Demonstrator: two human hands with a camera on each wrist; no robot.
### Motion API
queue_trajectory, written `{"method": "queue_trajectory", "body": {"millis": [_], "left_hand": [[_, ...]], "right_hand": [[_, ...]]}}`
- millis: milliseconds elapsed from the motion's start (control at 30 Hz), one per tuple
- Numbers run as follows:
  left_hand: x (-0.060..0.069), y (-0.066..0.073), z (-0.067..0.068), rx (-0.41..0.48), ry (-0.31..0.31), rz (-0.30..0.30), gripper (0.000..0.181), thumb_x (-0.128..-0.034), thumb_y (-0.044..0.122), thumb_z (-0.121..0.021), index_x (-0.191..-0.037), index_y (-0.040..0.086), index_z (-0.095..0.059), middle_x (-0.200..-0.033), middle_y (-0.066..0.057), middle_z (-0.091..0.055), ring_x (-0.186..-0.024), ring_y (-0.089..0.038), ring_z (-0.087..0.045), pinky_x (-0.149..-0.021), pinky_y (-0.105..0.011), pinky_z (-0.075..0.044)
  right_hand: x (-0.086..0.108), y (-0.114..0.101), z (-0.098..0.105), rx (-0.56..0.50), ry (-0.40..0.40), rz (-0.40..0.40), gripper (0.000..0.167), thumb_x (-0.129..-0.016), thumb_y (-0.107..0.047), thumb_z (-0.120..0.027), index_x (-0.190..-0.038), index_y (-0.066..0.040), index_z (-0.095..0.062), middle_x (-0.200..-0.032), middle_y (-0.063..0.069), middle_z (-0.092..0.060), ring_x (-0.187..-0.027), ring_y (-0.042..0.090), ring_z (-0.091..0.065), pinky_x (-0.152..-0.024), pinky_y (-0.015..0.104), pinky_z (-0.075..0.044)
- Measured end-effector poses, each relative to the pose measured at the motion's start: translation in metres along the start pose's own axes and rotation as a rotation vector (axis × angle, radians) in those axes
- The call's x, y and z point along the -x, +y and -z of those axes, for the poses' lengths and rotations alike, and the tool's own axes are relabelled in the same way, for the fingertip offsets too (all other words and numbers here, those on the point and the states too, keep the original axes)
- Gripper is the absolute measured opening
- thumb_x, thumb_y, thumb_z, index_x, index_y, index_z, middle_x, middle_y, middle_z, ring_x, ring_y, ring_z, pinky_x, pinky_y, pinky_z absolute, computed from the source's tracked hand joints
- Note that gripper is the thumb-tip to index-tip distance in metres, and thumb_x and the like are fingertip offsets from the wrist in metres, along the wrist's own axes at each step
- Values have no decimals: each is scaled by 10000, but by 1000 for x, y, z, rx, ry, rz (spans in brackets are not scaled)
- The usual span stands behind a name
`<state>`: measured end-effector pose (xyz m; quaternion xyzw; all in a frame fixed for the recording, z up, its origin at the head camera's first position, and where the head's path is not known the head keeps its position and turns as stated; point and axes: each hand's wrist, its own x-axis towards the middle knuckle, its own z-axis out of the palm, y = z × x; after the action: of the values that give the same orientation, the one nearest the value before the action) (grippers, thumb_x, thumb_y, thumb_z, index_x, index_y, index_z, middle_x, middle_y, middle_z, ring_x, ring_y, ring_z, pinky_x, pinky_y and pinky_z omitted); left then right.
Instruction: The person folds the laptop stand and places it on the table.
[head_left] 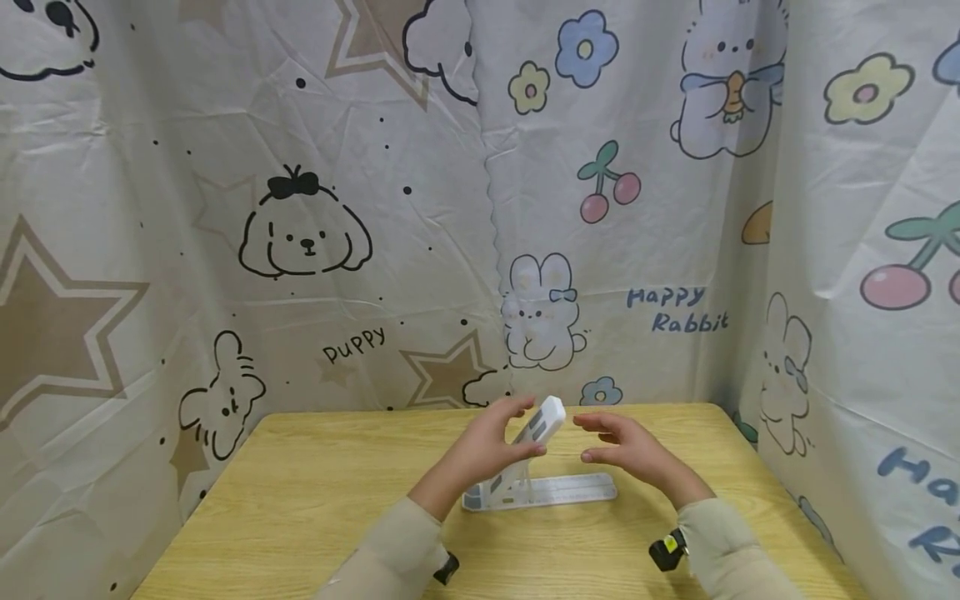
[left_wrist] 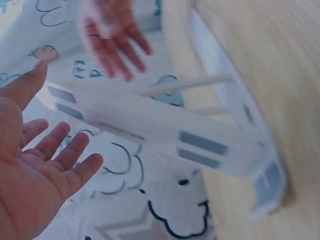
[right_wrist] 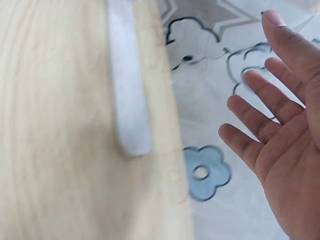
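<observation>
Left hand (head_left: 487,446), right hand (head_left: 633,448) raised apart, turned toward each other; fingers (left_wrist: 73,150) relaxed, slightly spread.

The site is a curtained-off tabletop work area: cartoon-printed curtains (head_left: 427,217) surround the wood-grain table (head_left: 330,467) at rear and sides.

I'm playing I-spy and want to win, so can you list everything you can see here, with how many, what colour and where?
Stand: 1, white with grey patches, on the table, one part slanting up from a flat base
Table: 1, yellowish wood, under the stand
Cloth: number of pieces unclear, off-white with printed animals, flowers, cherries and stars, behind and beside the table
Cameras: 2, black, one by each wrist, left and right
Sleeves: 2, pale beige, on the left and right arms
Left grip: 1, bare, close beside the stand's slanting part, apart from it
Right grip: 1, bare, right of the slanting part, apart from it
</observation>
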<state>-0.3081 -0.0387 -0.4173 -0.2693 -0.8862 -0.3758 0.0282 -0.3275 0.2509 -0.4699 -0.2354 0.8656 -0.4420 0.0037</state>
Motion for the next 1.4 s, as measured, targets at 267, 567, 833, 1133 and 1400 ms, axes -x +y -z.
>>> {"method": "queue_trajectory", "body": {"millis": [267,567,833,1133,1400], "left_hand": [[-12,23,-1,35,47,-41,771,-862,388,-832,-1526,192,-492,-1447,-35,-578,-1309,-265,-565,-1081,-457,-499],[-19,34,-9,60,64,-5,721,-858,280,-849,-1491,139,-532,-1345,-32,-624,-1219,-208,-609,-1048,-392,-531],[-22,32,-15,63,77,43,704,-861,275,-844,-1479,126,-543,-1360,-45,-626,-1222,-244,-630,-1004,-366,-556],[-24,32,-21,97,64,97,668,-878,250,-823,-1474,127,-547,-1382,-63,-616,-1214,-235,-631,-994,-373,-565],[-25,29,-20,90,57,49,633,-889,246,-808,-1460,118,-565,-1344,-68,-642,-1162,-208,-647,-960,-329,-574]], "right_hand": [[10,28,-3,7,-55,-33,590,-885,-304,-809,-1404,-105,-614,-1474,137,-574,-1419,439,-437,-1172,659,-305],[15,51,-8,-13,-125,-82,595,-869,-221,-819,-1388,-22,-607,-1593,164,-429,-1484,491,-295,-1185,708,-199],[21,58,-14,-71,-187,-146,634,-828,-184,-839,-1403,-56,-603,-1656,167,-310,-1538,477,-138,-1213,691,-86],[23,55,-13,-4,-236,-123,517,-848,-157,-816,-1334,-72,-660,-1655,179,-308,-1541,493,-78,-1204,710,-43],[24,54,-14,2,-225,-120,400,-825,-137,-824,-1207,-121,-706,-1614,186,-385,-1535,503,-104,-1202,713,-52]]}}
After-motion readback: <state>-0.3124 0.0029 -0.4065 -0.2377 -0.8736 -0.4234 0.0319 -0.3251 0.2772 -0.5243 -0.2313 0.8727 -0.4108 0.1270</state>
